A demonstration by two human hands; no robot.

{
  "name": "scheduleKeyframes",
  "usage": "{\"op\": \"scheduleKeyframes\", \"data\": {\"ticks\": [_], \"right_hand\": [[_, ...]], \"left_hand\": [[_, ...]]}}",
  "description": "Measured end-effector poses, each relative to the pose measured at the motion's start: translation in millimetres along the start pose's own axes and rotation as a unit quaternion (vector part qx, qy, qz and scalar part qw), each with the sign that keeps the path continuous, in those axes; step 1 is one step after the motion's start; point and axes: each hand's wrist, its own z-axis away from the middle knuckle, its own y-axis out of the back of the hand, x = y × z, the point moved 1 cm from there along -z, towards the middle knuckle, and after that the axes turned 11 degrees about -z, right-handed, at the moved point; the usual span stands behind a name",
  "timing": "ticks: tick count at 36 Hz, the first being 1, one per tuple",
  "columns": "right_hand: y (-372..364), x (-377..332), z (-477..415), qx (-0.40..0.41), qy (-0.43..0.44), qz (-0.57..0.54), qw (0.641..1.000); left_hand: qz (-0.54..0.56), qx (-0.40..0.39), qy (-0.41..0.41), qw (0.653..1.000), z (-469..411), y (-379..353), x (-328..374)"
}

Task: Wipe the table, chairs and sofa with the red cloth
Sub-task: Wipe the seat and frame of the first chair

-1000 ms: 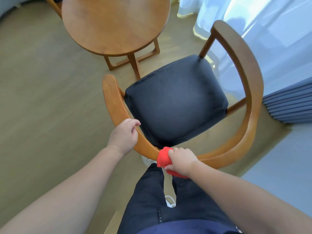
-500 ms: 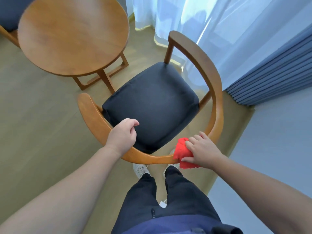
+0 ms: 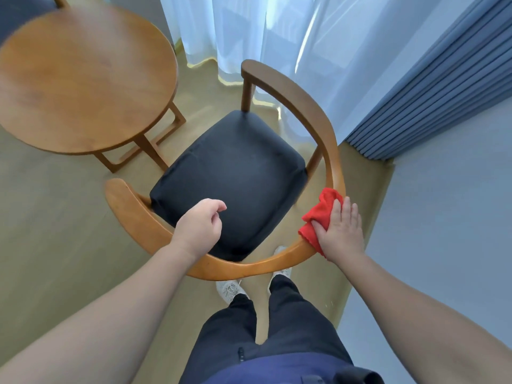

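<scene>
A wooden armchair with a curved back rail point(image 3: 249, 268) and a dark seat cushion point(image 3: 235, 173) stands right in front of me. The red cloth point(image 3: 318, 214) lies bunched on the rail's right bend. My right hand point(image 3: 340, 231) presses it there with flat, straight fingers. My left hand point(image 3: 198, 228) sits over the left part of the rail, its wrist above the wood. Its fingers are loosely curled over the cushion and hold nothing. The round wooden table point(image 3: 77, 79) stands at the upper left, beyond the chair.
White sheer curtains point(image 3: 249, 29) hang behind the chair and a pleated blue curtain point(image 3: 432, 92) hangs to the right. A pale wall point(image 3: 457, 217) runs close along the right. Part of another dark-seated chair point(image 3: 16, 12) shows at the top left. My feet stand just behind the rail.
My right hand slid the red cloth along the rail from the middle of the back round to the right bend and flattened out. My left hand released its grip on the rail.
</scene>
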Motion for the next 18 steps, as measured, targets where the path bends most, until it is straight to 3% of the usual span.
{"op": "scheduleKeyframes", "data": {"ticks": [5, 18], "right_hand": [[-1, -19, -3, 0.018, -0.074, -0.089, 0.993], [-9, -25, -10, 0.063, -0.117, -0.113, 0.985]], "left_hand": [[-0.003, 0.005, -0.017, 1.0, -12, 1, 12], [-0.015, -0.01, -0.022, 1.0, -27, 1, 13]]}}
